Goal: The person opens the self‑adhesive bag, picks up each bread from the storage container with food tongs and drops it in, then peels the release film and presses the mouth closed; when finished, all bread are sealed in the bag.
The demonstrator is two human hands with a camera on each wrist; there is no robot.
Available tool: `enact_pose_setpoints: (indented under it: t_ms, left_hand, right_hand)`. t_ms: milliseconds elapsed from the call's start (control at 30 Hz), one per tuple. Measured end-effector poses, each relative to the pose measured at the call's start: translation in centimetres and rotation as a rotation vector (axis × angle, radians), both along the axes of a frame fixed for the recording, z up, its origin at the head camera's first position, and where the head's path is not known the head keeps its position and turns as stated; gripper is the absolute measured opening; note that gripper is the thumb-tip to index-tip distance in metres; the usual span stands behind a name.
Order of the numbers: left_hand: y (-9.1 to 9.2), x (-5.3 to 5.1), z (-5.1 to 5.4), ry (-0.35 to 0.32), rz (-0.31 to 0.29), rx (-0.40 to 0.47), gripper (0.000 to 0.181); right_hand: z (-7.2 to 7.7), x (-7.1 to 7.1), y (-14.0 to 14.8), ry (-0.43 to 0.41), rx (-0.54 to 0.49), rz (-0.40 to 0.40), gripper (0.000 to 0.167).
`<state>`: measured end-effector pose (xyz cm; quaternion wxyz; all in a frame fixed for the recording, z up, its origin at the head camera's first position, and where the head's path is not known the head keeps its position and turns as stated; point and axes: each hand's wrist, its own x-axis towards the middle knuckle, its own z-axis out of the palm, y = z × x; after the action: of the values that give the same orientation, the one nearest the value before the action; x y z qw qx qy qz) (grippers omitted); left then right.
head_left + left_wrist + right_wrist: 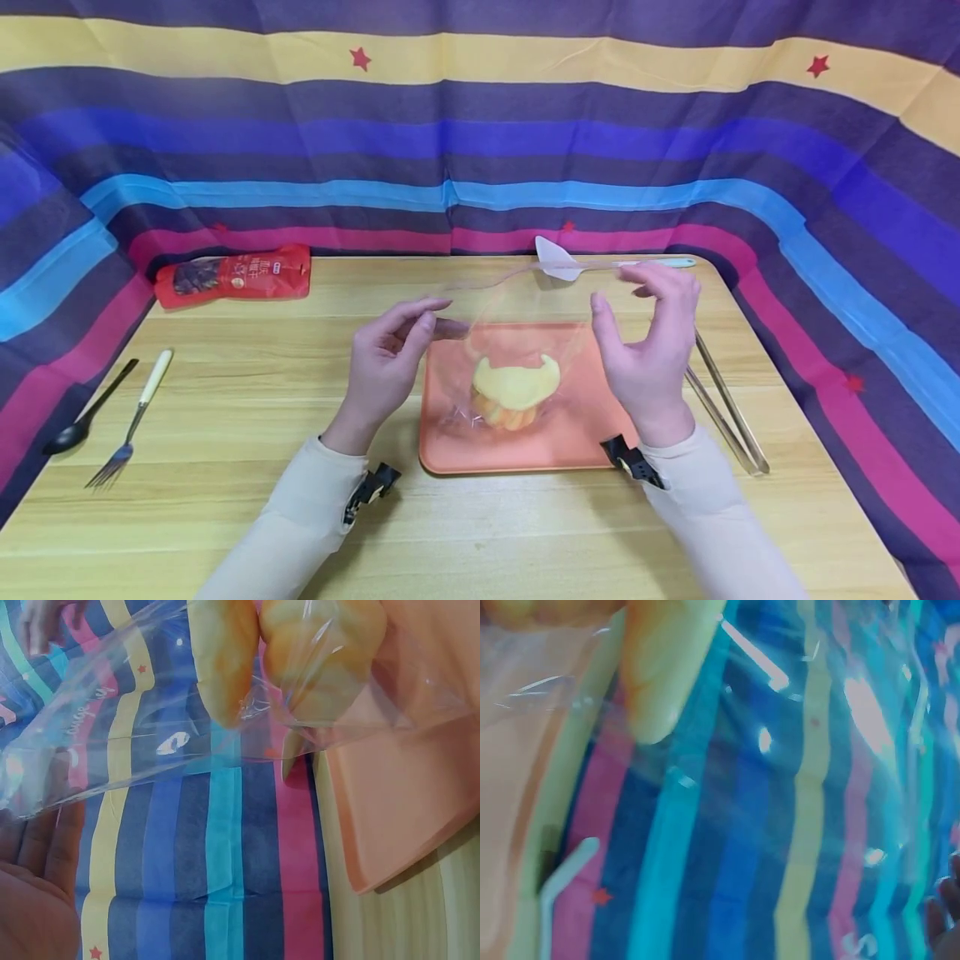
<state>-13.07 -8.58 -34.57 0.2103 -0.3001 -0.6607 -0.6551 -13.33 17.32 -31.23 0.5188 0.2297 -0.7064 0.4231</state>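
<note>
A clear plastic bag (pixel 517 300) stands with its mouth spread wide between both hands. Inside are bread pieces (pixel 517 385), pale on one side and orange-brown on the other, above a pink tray (pixel 457 454). My left hand (pixel 382 362) touches the bag's left edge, its fingers fairly straight; the left wrist view shows the fingers (pixel 52 847) against the film. At the bag's right side, my right hand (pixel 652 350) has thumb and fingers spread apart. In the right wrist view only its fingertips (pixel 946 904) show, beside the shiny film (pixel 780 787).
A red packet (pixel 240 277) lies at the back left, with a black spoon (pixel 86 421) and a white-handled fork (pixel 142 404) nearer the left edge. Behind the tray is a spatula (pixel 557 260). Metal tongs (pixel 723 404) lie right of the tray. Striped cloth hangs around the table.
</note>
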Motion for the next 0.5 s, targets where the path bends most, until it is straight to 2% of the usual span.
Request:
enact_pose_setpoints:
  t_ms: [67,133,233,300,433,500]
  left_hand:
    - [0.0,0.0,0.0,0.004,-0.032,0.02,0.025]
    - [0.1,-0.1,0.1,0.011,-0.062,0.034,0.026]
    - [0.2,-0.1,0.2,0.032,-0.067,0.023,0.025]
    - [0.3,-0.1,0.3,0.047,-0.071,0.017,0.024]
    - [0.3,0.0,0.4,0.086,-0.055,-0.005,0.023]
    - [0.2,0.0,0.4,0.111,-0.02,-0.029,0.024]
  right_hand:
    - [0.4,0.2,-1.1,0.113,0.059,0.029,0.024]
    - [0.8,0.4,-2.2,0.166,0.163,0.098,0.018]
    - [1.4,0.6,-3.4,0.155,0.347,0.207,0.013]
    - [1.6,0.6,-4.2,0.14,0.438,0.24,0.011]
    - [2.1,0.5,-5.9,0.138,0.52,0.255,0.01]
    - [2.3,0.3,-6.7,0.149,0.541,0.248,0.011]
